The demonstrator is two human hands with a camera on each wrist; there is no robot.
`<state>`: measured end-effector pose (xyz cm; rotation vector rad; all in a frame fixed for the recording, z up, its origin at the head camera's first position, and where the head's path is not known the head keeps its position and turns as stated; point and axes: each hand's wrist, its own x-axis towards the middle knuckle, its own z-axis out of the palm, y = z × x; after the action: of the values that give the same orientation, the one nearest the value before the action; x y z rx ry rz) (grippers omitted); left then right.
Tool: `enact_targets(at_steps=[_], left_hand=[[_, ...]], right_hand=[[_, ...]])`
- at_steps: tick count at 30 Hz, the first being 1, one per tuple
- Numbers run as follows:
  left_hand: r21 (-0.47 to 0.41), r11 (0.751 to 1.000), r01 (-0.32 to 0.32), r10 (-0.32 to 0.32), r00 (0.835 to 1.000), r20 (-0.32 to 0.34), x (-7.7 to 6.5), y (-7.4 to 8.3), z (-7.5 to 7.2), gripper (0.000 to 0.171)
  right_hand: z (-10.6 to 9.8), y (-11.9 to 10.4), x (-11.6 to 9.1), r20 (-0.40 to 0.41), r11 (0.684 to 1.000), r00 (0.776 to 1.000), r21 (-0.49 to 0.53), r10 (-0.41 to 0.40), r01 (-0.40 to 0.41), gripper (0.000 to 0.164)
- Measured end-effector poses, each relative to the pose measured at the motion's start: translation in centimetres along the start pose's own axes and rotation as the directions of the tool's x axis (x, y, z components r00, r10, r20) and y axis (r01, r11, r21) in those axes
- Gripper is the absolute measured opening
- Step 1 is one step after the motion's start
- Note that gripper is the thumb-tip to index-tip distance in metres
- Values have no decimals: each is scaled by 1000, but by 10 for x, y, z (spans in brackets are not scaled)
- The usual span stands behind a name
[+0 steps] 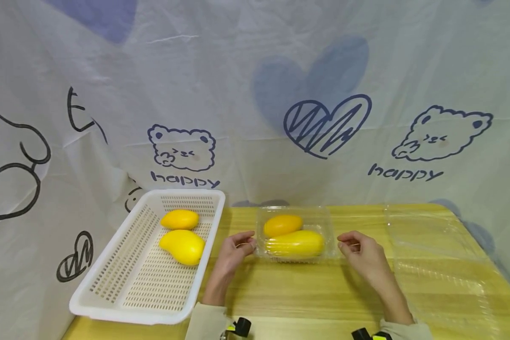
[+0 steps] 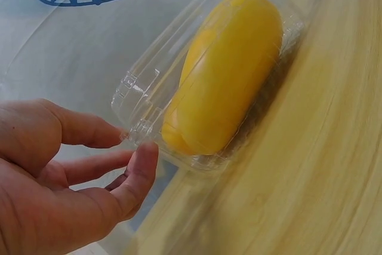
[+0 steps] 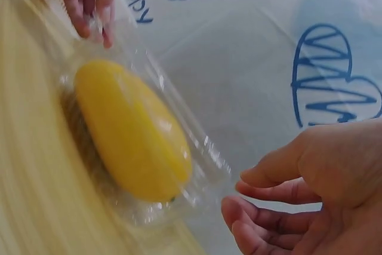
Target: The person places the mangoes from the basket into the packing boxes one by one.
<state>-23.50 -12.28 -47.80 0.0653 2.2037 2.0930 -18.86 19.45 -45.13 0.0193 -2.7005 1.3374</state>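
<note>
two hands at either end of a clear box of mangoes

a wooden counter [image 1: 306, 288] stands before a pale cloth backdrop [image 1: 255, 94] printed with blue hearts, bears and the word "happy". near the middle of the counter, toward its far edge, lies a clear plastic clamshell box [image 1: 296, 234] with two yellow mangoes inside: a longer mango [image 1: 296, 243] at the front and a smaller mango [image 1: 282, 225] behind it. the left hand [image 1: 233, 250] is at the box's left end, thumb and fingertips [image 2: 143, 153] loosely curved and meeting the corner of the plastic rim; whether it truly pinches the rim cannot be told. the right hand [image 1: 361, 252] is just beside the box's right end, fingers relaxed and slightly curled, holding nothing and a little apart from the plastic. left of the box, a white perforated basket [image 1: 110, 278] sits partly over the counter's edge and holds two more yellow mangoes [image 1: 182, 233]. to the right lie flat clear plastic trays [image 1: 442, 255].
</note>
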Motion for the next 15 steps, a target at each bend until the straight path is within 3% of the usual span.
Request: enact_targets(at_steps=[3,6,11,15], left_hand=[[-5,1000,-4,4,1000,-6,1,-1,1,38],[-14,1000,-5,5,1000,-13,2,-2,1,37],[-25,1000,0,-1,1000,-18,2,-4,2,37],[-45,999,12,-13,1000,-17,1,-3,3,37]], right_hand=[[1,-10,-2,35,998,999,59,-17,15,17],[6,-20,-3,129,987,990,159,-47,26,14],[25,-28,-6,322,945,936,325,-141,31,18],[47,-31,-8,408,924,899,382,-158,-11,22]])
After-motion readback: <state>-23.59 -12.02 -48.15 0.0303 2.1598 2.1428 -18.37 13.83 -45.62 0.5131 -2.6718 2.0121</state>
